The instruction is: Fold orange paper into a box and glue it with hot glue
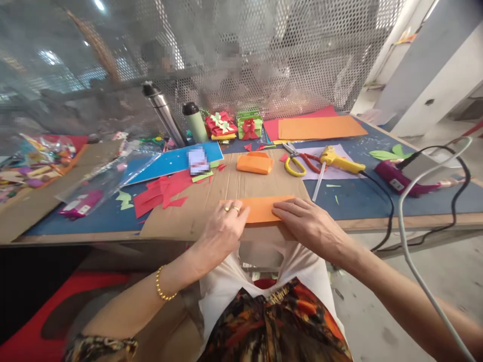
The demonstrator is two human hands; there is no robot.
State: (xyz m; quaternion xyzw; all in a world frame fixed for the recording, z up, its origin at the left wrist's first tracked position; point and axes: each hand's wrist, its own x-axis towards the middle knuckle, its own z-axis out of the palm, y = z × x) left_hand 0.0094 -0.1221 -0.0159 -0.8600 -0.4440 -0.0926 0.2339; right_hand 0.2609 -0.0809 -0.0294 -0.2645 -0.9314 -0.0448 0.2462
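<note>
A folded strip of orange paper (260, 209) lies on brown cardboard close to the table's front edge. My left hand (225, 223) has its fingers curled onto the strip's left end, with the thumb at the near side. At the right end, my right hand (307, 221) has its fingers together over the paper; its thumb is mostly hidden. Just beyond is a folded orange paper piece (254, 163). Scissors (295, 162) with yellow and red handles lie to its right, beside a yellow glue gun (339, 160) with a glue stick.
Red paper scraps (162, 193) and a blue sheet (171, 163) lie left. Two bottles, one a steel flask (165, 114), stand before the mesh screen. Paper gift boxes (249, 125) and orange sheets (320, 127) sit at the back. Cables (402, 216) hang over the right edge.
</note>
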